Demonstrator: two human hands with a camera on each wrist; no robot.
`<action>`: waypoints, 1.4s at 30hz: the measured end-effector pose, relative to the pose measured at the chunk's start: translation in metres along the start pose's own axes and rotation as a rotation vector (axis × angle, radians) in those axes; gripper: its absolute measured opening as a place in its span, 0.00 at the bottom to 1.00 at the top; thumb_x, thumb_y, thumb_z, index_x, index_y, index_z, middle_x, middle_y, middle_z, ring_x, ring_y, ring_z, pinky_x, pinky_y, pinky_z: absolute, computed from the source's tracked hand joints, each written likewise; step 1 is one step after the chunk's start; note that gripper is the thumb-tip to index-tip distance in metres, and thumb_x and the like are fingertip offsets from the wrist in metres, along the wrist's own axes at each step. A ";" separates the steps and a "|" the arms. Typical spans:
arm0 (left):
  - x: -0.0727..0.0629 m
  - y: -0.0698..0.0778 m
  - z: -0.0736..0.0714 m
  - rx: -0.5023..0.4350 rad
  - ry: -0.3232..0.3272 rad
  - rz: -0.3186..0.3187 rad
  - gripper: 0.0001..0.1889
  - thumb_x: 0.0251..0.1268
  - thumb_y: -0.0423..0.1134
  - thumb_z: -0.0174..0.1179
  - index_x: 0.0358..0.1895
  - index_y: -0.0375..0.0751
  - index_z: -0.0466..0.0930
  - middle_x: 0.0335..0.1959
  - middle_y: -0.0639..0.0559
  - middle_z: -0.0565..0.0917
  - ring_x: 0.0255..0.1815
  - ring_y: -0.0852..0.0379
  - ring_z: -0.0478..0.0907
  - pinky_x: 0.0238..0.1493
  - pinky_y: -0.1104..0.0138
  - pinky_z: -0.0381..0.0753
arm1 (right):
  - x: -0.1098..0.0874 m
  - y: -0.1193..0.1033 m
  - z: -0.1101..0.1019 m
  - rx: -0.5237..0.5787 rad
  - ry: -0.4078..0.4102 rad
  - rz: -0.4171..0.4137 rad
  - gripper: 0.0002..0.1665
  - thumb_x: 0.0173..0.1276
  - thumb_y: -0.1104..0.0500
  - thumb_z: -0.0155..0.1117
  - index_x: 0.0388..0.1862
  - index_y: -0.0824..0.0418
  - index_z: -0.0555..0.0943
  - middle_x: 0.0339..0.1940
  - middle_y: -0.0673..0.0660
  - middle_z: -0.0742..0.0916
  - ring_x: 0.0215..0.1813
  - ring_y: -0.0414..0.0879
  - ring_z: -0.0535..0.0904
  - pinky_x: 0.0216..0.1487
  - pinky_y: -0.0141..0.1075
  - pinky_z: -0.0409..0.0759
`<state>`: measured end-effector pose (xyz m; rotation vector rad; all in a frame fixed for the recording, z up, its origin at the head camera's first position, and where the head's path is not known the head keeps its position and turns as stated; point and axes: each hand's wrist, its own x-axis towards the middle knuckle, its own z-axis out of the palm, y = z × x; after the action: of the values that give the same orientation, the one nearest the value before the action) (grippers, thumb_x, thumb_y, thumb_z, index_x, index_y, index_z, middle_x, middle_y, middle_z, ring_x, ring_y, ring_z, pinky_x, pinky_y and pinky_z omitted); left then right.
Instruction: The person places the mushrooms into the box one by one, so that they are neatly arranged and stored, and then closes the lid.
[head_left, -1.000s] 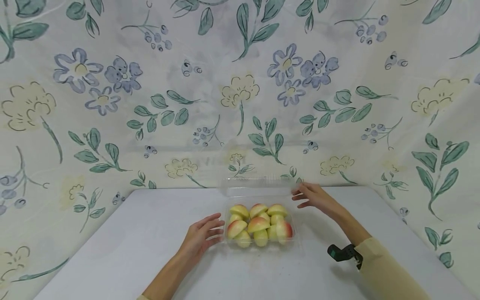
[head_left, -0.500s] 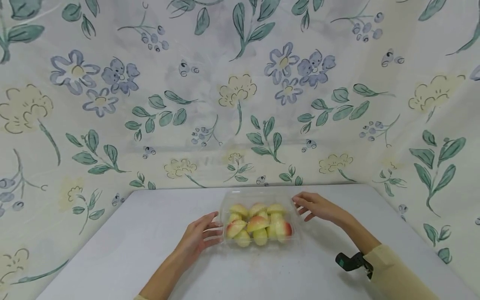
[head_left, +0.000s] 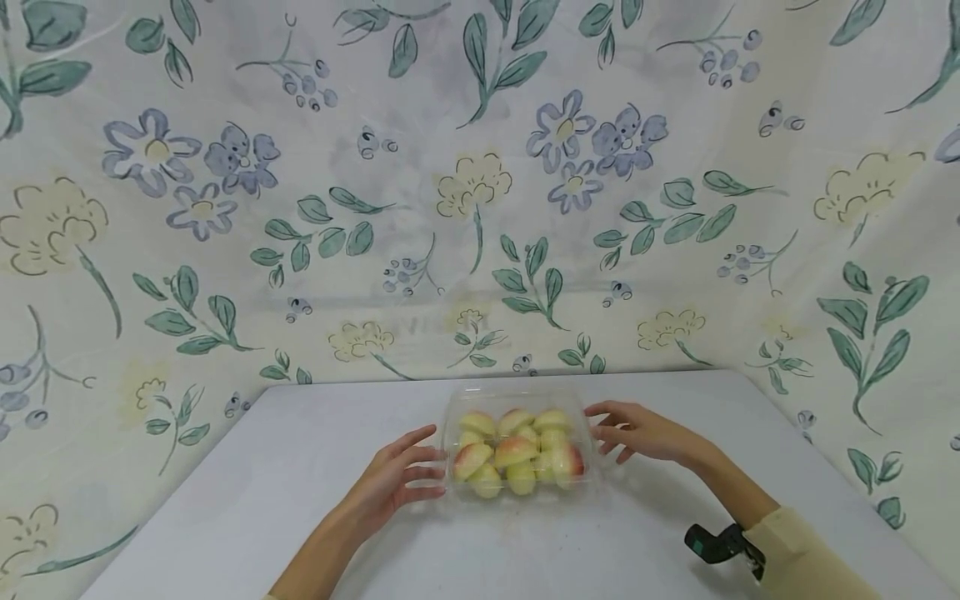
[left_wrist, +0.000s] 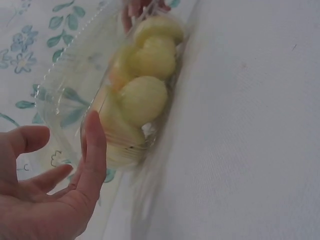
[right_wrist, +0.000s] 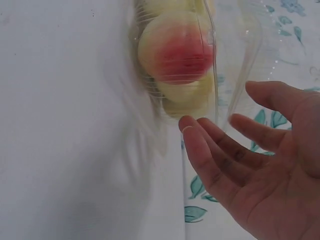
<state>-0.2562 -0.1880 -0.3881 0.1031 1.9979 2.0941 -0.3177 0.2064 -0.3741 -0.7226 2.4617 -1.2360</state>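
A clear plastic clamshell box (head_left: 588,490) sits on the table, holding several pale yellow, mushroom-shaped pieces (head_left: 514,451) with red blushes. Its transparent lid (head_left: 517,398) hangs low over them; in both wrist views the lid (left_wrist: 67,82) stands at an angle to the base, with a gap between. My left hand (head_left: 393,477) is at the box's left side, fingers extended, their tips at or against the wall. On the opposite side, my right hand (head_left: 641,429) has its fingers loosely bent beside the wall and lid edge; contact is hard to tell.
A white table (head_left: 495,554) lies under the box. Behind it hangs a floral cloth (head_left: 405,250), meeting the table's back edge. A black device (head_left: 716,544) is strapped at the right wrist, by the beige sleeve (head_left: 806,562).
The lid has come down from upright at the back to low over the pieces. My right hand has moved down and toward me along the right side; the left has barely shifted.
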 end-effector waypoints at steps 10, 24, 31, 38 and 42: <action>0.000 -0.008 -0.001 0.031 -0.050 0.065 0.38 0.67 0.30 0.57 0.77 0.37 0.50 0.55 0.43 0.75 0.46 0.59 0.78 0.51 0.61 0.86 | -0.005 -0.001 0.006 0.029 -0.038 -0.017 0.33 0.75 0.53 0.56 0.72 0.67 0.63 0.56 0.68 0.81 0.47 0.50 0.84 0.42 0.41 0.87; -0.001 -0.013 0.007 0.005 0.061 0.098 0.33 0.67 0.30 0.58 0.75 0.38 0.58 0.56 0.41 0.74 0.50 0.55 0.78 0.52 0.63 0.85 | -0.003 0.005 0.009 0.074 -0.076 -0.020 0.40 0.73 0.57 0.58 0.77 0.67 0.54 0.56 0.67 0.81 0.48 0.50 0.83 0.43 0.41 0.87; 0.000 -0.014 0.008 0.007 0.049 0.101 0.34 0.66 0.29 0.59 0.74 0.36 0.58 0.57 0.39 0.72 0.50 0.54 0.77 0.52 0.62 0.85 | -0.008 0.003 0.007 0.125 -0.147 0.015 0.48 0.71 0.53 0.61 0.80 0.63 0.47 0.49 0.63 0.85 0.43 0.50 0.86 0.44 0.39 0.87; 0.001 -0.012 0.010 0.012 0.023 0.108 0.33 0.66 0.30 0.60 0.74 0.36 0.59 0.57 0.40 0.71 0.51 0.55 0.75 0.52 0.63 0.85 | -0.009 0.002 0.007 0.177 -0.186 0.022 0.49 0.73 0.56 0.59 0.80 0.62 0.41 0.39 0.61 0.88 0.36 0.48 0.86 0.41 0.37 0.86; 0.002 -0.011 0.011 0.025 0.019 0.111 0.33 0.66 0.29 0.59 0.74 0.36 0.60 0.58 0.39 0.69 0.50 0.56 0.75 0.51 0.65 0.85 | -0.009 0.002 0.008 0.202 -0.199 0.018 0.50 0.73 0.56 0.59 0.80 0.61 0.39 0.38 0.62 0.88 0.33 0.45 0.85 0.40 0.36 0.86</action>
<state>-0.2540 -0.1768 -0.3988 0.2043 2.0743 2.1439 -0.3073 0.2067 -0.3798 -0.7280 2.1436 -1.3142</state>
